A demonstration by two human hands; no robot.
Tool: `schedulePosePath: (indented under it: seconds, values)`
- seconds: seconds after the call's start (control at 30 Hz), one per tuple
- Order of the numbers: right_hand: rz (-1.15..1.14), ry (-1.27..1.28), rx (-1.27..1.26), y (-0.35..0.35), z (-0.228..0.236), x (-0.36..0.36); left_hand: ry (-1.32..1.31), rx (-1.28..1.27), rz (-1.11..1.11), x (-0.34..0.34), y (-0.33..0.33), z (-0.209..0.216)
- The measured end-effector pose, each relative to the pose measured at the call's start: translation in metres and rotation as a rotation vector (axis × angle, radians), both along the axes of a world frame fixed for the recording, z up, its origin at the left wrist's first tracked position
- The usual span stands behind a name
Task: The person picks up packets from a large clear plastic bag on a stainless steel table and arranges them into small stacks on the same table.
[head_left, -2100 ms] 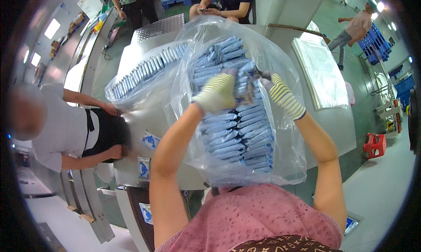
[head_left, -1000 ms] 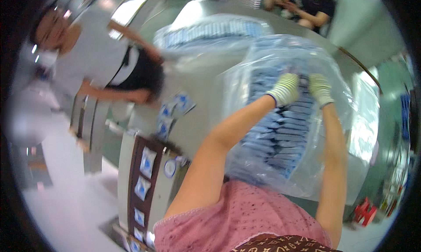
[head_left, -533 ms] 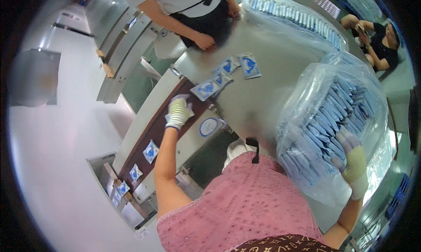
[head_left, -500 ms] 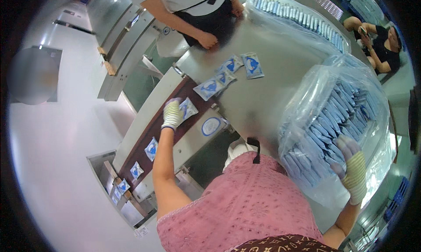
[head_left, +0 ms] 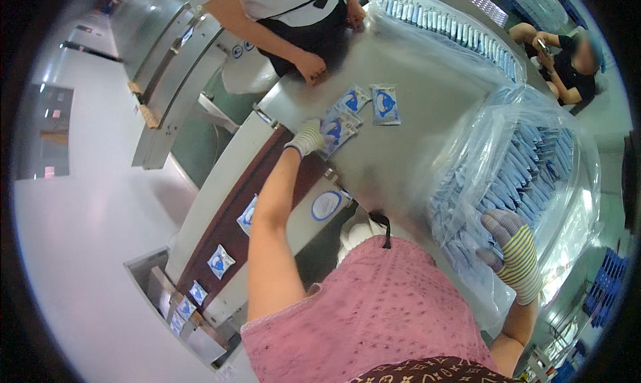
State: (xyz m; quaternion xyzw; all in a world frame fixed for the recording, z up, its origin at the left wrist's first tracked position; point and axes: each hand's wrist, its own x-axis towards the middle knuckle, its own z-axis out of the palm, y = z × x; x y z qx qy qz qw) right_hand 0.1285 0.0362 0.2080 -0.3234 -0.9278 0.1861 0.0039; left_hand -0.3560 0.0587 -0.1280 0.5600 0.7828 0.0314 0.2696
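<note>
My left hand (head_left: 309, 139), in a striped glove with grey fingertips, is at the upper end of the dark red conveyor belt (head_left: 264, 176). Its fingers are closed on the edge of a white-and-blue packet (head_left: 342, 131), which lies against other packets on the metal table. Another packet (head_left: 385, 105) lies flat just to the right of this group. My right hand (head_left: 515, 255), gloved alike, is over the near edge of a clear plastic bag (head_left: 461, 143) filled with rows of packets (head_left: 514, 183). Its thumb and fingers are apart, with nothing visible between them.
More packets (head_left: 221, 261) lie spaced along the belt at lower left. Across the metal table (head_left: 414, 156) stands a co-worker, with a hand (head_left: 311, 67) near its edge. A second bag of packets (head_left: 454, 28) stands at the far right. Another person (head_left: 567, 69) sits beyond it.
My left hand has moved up and right from the belt to the packets on the table, bringing a packet along. The belt packets have shifted upward. My right hand has moved slightly left.
</note>
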Motion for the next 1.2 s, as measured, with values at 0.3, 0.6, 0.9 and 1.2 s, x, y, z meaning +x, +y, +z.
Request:
schedulePosePath:
  seconds: [0.3, 0.6, 0.9, 1.2]
  values:
    - [-0.154, -0.036, -0.023, -0.007, -0.001, 0.002, 0.321, 0.015, -0.415, 0.128, -0.013, -0.029]
    - [-0.151, 0.007, -0.070, 0.008, -0.012, -0.008, 0.058, 0.257, -0.809, 0.198, -0.070, 0.000]
    - [-0.162, 0.006, -0.065, 0.019, -0.026, -0.004, -0.047, -0.087, -0.107, 0.039, -0.002, 0.081]
    - [-0.214, 0.030, -0.059, 0.022, -0.027, 0.003, -0.387, -0.376, -0.252, 0.062, 0.036, -0.016]
